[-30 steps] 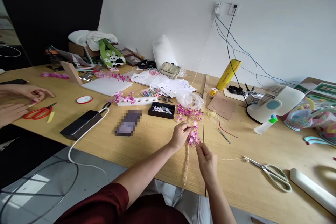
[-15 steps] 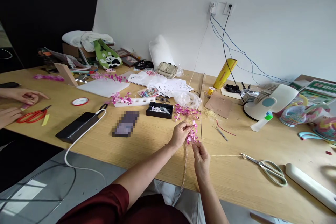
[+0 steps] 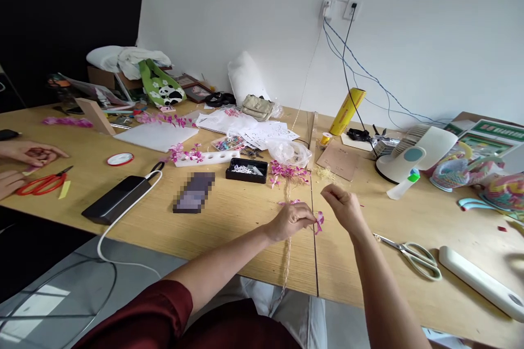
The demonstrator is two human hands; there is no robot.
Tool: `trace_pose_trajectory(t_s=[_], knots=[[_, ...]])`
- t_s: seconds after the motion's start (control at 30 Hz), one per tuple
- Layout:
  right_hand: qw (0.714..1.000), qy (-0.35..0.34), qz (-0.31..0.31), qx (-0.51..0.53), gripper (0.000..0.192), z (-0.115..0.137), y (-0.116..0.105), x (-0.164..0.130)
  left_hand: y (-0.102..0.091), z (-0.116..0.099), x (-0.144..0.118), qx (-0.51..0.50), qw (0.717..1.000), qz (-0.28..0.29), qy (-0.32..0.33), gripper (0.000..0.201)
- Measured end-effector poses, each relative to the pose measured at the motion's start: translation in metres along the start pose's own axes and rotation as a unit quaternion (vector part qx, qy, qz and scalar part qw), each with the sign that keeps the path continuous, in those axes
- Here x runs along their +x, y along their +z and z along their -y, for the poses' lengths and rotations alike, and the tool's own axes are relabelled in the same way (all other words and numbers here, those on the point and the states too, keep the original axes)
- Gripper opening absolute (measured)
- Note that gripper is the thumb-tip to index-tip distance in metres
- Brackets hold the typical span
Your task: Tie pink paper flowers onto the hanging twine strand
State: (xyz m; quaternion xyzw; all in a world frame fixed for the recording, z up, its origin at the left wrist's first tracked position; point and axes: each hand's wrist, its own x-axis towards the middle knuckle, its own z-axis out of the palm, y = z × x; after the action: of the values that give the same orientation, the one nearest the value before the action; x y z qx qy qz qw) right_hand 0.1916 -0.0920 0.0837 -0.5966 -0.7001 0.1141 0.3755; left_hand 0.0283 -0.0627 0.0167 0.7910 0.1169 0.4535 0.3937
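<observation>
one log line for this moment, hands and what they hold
left hand: pinching pink flower sprig | right hand: raised, holding nothing visible | nearby: scissors on wooden table

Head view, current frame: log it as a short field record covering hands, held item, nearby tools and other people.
left hand: left hand pinches a cluster of small pink paper flowers on a pale twine strand that hangs over the table edge
right hand: right hand raised just right of the flowers, fingers curled; hold unclear
nearby tools: pale green-handled scissors right of the hands; black tray and loose pink flower pile beyond
surface: light wooden table
other people: another person's hands at far left, by red-handled scissors
</observation>
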Motion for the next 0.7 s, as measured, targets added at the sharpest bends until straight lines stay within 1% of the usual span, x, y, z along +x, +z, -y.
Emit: trace_pose_trajectory(t_s=[0.03,0.1,0.17,0.23,0.3,0.43,0.53,0.57,0.63,0.7], knots=[[0.999,0.029,-0.018,0.038,0.021,-0.011,0.006,-0.002,-0.001,-0.003,0.000,-0.037,0.998,-0.038,-0.032,0.015],[0.991,0.081,-0.033,0.102,0.021,-0.029,0.023,-0.014,-0.005,-0.003,0.000,-0.097,0.982,-0.124,-0.100,0.016],[0.982,0.118,-0.021,0.146,0.022,-0.038,0.044,-0.031,-0.010,0.003,0.000,-0.128,0.962,-0.193,-0.146,0.016],[0.975,0.128,-0.019,0.181,0.023,-0.036,0.064,-0.048,-0.014,0.011,0.001,-0.126,0.950,-0.235,-0.165,0.015],[0.972,0.124,-0.035,0.199,0.024,-0.028,0.080,-0.062,-0.016,0.018,0.002,-0.101,0.947,-0.255,-0.169,0.015],[0.974,0.112,-0.087,0.175,0.024,-0.002,0.105,-0.077,-0.014,0.027,0.001,-0.028,0.953,-0.261,-0.150,0.014],[0.986,0.093,-0.084,0.113,0.025,0.015,0.107,-0.081,-0.012,0.035,0.000,0.038,0.962,-0.244,-0.115,0.011],[0.990,0.079,-0.078,0.085,0.025,0.019,0.104,-0.081,-0.013,0.037,-0.001,0.064,0.965,-0.235,-0.102,0.011],[0.998,0.038,-0.050,0.013,0.025,0.028,0.088,-0.075,-0.013,0.041,-0.002,0.117,0.970,-0.202,-0.073,0.011],[0.998,-0.013,0.000,-0.069,0.024,0.035,0.062,-0.063,-0.013,0.040,-0.003,0.152,0.979,-0.134,-0.037,0.014]])
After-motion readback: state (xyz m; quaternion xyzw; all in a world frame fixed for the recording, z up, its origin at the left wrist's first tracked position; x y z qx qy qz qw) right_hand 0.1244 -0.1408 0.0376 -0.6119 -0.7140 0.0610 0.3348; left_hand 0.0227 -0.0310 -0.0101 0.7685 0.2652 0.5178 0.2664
